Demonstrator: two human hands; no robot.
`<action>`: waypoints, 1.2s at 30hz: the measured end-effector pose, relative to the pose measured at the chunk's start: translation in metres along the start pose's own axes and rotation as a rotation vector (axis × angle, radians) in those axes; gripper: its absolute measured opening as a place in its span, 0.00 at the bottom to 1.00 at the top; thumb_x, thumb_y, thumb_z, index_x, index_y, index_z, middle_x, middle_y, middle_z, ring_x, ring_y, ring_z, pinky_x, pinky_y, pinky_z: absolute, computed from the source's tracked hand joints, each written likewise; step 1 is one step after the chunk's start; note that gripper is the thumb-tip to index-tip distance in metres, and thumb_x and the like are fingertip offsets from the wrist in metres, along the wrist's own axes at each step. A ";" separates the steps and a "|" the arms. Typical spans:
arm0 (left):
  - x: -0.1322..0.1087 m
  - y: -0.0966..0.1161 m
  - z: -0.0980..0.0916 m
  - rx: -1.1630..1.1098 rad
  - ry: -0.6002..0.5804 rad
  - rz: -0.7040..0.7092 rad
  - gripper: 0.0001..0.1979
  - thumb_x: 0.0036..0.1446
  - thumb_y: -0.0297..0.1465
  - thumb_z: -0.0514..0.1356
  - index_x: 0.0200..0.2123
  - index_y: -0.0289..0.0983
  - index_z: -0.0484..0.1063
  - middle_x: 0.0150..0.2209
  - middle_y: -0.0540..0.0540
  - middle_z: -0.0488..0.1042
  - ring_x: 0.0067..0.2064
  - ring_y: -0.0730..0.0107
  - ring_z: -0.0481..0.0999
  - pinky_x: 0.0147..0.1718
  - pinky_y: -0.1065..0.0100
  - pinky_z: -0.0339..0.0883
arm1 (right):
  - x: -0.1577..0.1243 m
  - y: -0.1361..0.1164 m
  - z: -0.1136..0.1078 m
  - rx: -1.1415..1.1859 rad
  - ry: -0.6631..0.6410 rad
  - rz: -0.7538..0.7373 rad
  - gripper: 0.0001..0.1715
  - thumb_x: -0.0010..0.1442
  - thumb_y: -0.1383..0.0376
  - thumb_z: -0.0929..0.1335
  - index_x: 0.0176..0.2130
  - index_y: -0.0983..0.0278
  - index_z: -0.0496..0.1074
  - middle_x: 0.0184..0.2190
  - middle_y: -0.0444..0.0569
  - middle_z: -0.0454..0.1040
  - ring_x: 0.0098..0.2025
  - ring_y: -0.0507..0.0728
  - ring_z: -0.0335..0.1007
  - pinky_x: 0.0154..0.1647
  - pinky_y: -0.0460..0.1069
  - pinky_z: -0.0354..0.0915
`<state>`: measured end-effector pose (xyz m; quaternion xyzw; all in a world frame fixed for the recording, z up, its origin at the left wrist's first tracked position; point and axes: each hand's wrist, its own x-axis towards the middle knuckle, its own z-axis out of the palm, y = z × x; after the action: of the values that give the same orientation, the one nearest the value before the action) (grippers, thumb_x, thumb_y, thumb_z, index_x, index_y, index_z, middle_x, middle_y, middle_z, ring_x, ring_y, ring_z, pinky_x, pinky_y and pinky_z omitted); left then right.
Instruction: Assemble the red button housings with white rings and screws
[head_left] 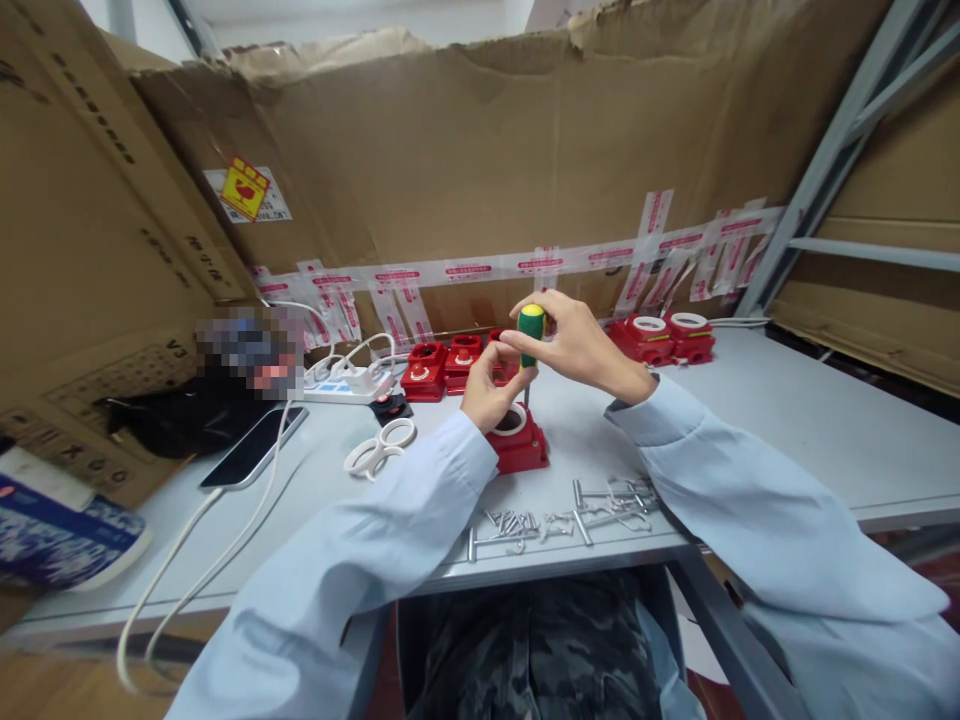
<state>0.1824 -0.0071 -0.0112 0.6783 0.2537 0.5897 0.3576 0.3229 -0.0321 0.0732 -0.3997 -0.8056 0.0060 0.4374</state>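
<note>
Upright over a red housing (523, 452) stands a screwdriver (532, 336) with a green and yellow handle. My right hand (576, 340) grips that handle from the right, fingers curled round its top and side. My left hand (489, 388) is closed, with thumb and forefinger at the lower handle and shaft. The shaft points down to the far right corner of the housing; its tip is too small to make out. A white ring (513, 419) sits in the housing's top opening, partly hidden by my left hand.
Loose screws (513, 523) and metal pins (583, 527) lie near the table's front edge. White rings (397, 433), a phone (255, 448) and a power strip (349, 384) are leftward. Red units (424, 372) line the back; more housings (688, 338) stand right. Cardboard (480, 160) walls the rear.
</note>
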 end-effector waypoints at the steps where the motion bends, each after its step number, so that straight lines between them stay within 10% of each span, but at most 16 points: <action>1: 0.000 0.000 0.000 0.010 0.009 -0.001 0.16 0.47 0.38 0.67 0.35 0.36 0.69 0.34 0.48 0.72 0.38 0.68 0.71 0.42 0.66 0.66 | 0.000 0.001 0.001 0.005 0.001 0.000 0.18 0.53 0.57 0.69 0.40 0.66 0.72 0.36 0.51 0.74 0.36 0.56 0.67 0.38 0.52 0.62; 7: 0.002 0.002 0.000 -0.144 -0.109 -0.143 0.21 0.50 0.46 0.62 0.42 0.37 0.71 0.40 0.44 0.75 0.45 0.62 0.73 0.45 0.63 0.65 | 0.001 0.006 0.003 0.198 -0.011 0.027 0.33 0.53 0.63 0.68 0.57 0.69 0.62 0.44 0.55 0.73 0.36 0.56 0.70 0.40 0.53 0.66; 17: 0.001 -0.001 0.000 -0.031 0.020 -0.042 0.22 0.43 0.40 0.69 0.37 0.37 0.66 0.36 0.49 0.72 0.40 0.69 0.72 0.40 0.68 0.67 | -0.003 -0.005 0.006 0.185 0.070 0.006 0.17 0.47 0.66 0.69 0.39 0.67 0.71 0.32 0.48 0.75 0.32 0.53 0.70 0.35 0.49 0.67; 36: 0.000 0.006 0.002 -0.127 -0.088 -0.123 0.20 0.44 0.43 0.67 0.35 0.35 0.70 0.34 0.47 0.73 0.42 0.65 0.73 0.46 0.63 0.65 | -0.002 -0.001 0.002 0.157 -0.061 0.068 0.31 0.47 0.68 0.67 0.52 0.68 0.65 0.36 0.50 0.75 0.36 0.56 0.70 0.40 0.52 0.64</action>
<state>0.1843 -0.0113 -0.0063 0.6628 0.2409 0.5511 0.4461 0.3216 -0.0332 0.0709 -0.3910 -0.8014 0.0960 0.4423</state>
